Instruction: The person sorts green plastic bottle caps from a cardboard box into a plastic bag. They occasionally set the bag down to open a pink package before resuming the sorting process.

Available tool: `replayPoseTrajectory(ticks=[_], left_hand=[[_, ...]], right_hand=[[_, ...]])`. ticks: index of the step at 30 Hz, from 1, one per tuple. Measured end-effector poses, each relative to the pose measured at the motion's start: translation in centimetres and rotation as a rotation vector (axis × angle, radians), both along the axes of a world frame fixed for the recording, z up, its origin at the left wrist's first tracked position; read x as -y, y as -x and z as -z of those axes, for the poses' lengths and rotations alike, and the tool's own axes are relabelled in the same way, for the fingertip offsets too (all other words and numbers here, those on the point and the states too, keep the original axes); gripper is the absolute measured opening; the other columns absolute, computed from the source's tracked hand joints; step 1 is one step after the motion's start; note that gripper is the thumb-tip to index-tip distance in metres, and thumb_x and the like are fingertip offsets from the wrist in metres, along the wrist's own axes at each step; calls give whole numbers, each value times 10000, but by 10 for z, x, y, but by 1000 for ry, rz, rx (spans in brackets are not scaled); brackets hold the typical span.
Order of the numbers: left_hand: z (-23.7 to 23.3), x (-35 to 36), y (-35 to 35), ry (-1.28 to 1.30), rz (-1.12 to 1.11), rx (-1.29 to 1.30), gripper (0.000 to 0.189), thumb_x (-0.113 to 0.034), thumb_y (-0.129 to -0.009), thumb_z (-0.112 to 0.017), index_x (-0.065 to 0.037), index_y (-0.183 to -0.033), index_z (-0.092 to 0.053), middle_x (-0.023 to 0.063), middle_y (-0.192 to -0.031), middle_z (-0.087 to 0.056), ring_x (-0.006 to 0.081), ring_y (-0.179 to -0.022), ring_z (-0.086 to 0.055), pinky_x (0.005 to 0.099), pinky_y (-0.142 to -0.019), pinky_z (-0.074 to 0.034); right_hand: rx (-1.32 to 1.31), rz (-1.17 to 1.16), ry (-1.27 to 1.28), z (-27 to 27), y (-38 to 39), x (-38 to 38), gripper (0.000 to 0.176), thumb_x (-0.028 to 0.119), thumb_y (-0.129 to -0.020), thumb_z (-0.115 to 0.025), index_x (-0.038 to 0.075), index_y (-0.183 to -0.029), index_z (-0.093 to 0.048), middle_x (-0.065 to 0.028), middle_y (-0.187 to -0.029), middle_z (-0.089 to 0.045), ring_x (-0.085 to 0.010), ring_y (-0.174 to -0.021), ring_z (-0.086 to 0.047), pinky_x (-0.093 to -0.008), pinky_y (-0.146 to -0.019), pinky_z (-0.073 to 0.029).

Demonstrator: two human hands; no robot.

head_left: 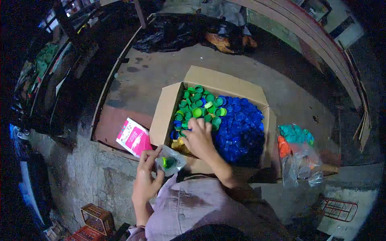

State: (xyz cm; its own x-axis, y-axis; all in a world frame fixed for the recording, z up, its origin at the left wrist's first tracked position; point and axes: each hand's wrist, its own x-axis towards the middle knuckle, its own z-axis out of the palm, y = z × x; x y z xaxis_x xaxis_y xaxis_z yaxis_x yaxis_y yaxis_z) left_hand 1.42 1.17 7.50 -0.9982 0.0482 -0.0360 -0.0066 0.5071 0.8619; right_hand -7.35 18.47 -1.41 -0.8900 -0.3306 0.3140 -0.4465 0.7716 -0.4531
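Observation:
A cardboard box (pixel 225 82) with its flaps folded out holds plastic bottle caps. Green caps (pixel 197 100) fill its left part, blue caps (pixel 241 128) the right, and a few yellow caps (pixel 175 145) lie in the near left corner. My right hand (pixel 198 138) reaches in over the green caps, fingers bent down among them; what they grip, if anything, is hidden. At the box's near left corner, my left hand (pixel 148 172) pinches the edge of a clear plastic bag (pixel 177 157). Green caps (pixel 168 162) show inside that bag.
A pink and white packet (pixel 136 138) lies left of the box on the worn table (pixel 161 66). To the right sit clear bags of orange and teal caps (pixel 295 142). Black plastic sheeting (pixel 173 34) lies along the back edge. Crates (pixel 96 219) stand on the floor.

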Motion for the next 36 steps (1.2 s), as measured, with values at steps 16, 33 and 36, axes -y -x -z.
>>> replayPoseTrajectory(ticks=[16, 33, 36], left_hand=[[-1, -11, 10, 0, 63, -14, 557, 34, -649, -458, -7, -1204, -450, 103, -926, -448, 168, -723, -466, 240, -626, -411], [-3, -15, 14, -3, 97, -19, 553, 34, -654, -468, -8, -1206, -450, 95, -916, -441, 172, -723, -446, 242, -637, -395], [-5, -17, 15, -25, 88, 19, 560, 34, -653, -475, -12, -1210, -447, 99, -922, -441, 180, -745, -454, 243, -648, -397]], right_hand=[[37, -243, 228, -63, -48, -11, 151, 198, -691, -637, 151, -833, -661, -49, -1060, -495, -255, -1040, -388, -415, -877, -249], [-29, 485, -352, -7, 52, -96, 201, 282, -662, -668, 99, -744, -649, -64, -791, -564, -225, -870, -468, -387, -732, -308], [47, 542, 79, -23, 37, -98, 199, 280, -655, -697, 113, -749, -643, -30, -743, -572, -210, -796, -523, -392, -731, -333]])
